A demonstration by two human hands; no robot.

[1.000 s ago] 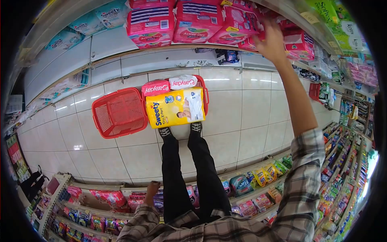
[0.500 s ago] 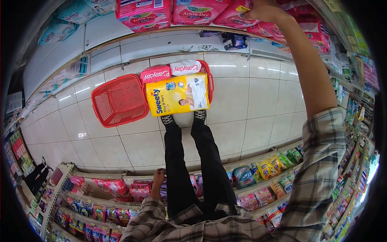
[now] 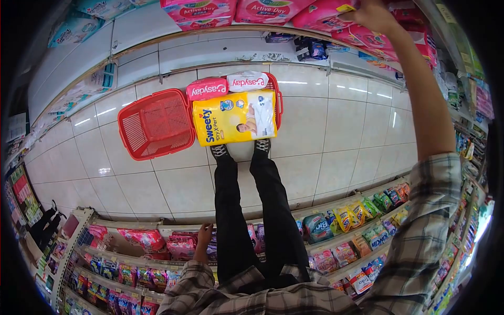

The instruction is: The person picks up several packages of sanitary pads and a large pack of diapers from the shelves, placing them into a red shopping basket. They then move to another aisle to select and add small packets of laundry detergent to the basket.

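Observation:
At the top of the view, my right hand (image 3: 371,19) reaches onto the shelf, its fingers closed at the end of a pink pack of sanitary pads (image 3: 323,17). The frame's top edge cuts off part of that hand. Beside it stand more pink packs marked Active Day (image 3: 265,11). My left hand (image 3: 205,234) hangs next to my left leg with its fingers loosely apart and nothing in them. On the floor by my shoes, a yellow Sweety diaper pack (image 3: 231,122) lies across a red basket (image 3: 279,107), with two Easyday packs (image 3: 207,88) behind it.
Another red basket (image 3: 157,126) stands left of the loaded one on the tiled floor (image 3: 336,126). Light-blue packs (image 3: 76,29) sit on the upper left shelf. Behind me, shelves hold several detergent pouches (image 3: 318,229) and pink packs (image 3: 144,239).
The view has shifted slightly, so the baskets appear a little higher. My right hand appears farther right, still at the pink pack. My left hand's fingers look a bit more apart.

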